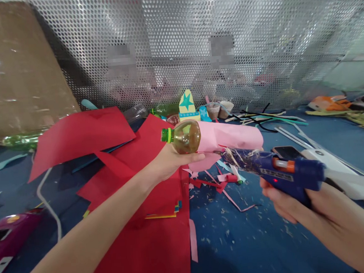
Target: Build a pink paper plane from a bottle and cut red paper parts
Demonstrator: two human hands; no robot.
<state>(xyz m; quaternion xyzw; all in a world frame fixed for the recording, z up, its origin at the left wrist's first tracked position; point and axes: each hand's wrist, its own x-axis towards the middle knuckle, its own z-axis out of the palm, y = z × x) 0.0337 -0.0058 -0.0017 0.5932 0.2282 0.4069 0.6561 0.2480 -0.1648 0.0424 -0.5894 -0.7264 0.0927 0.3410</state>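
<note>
My left hand (pixel 168 163) is closed around a plastic bottle (pixel 185 137) that lies sideways in the air. The bottle has a green neck at the left, and pink paper (pixel 232 137) is wrapped round its body. My right hand (pixel 284 195) grips a blue glue gun (pixel 285 172) with an orange band. The gun's crusted nozzle points left and touches the lower edge of the pink paper. Both hands hover above the blue table (pixel 256 240).
Red paper sheets (pixel 114 158) cover the table's left and middle. Paper scraps and strips (pixel 217 180) lie under the bottle. A white glue gun (pixel 339 170) rests at right, a purple device (pixel 7 234) at left. A perforated metal screen (pixel 193 34) stands behind, with small craft pieces (pixel 187 104) along its foot.
</note>
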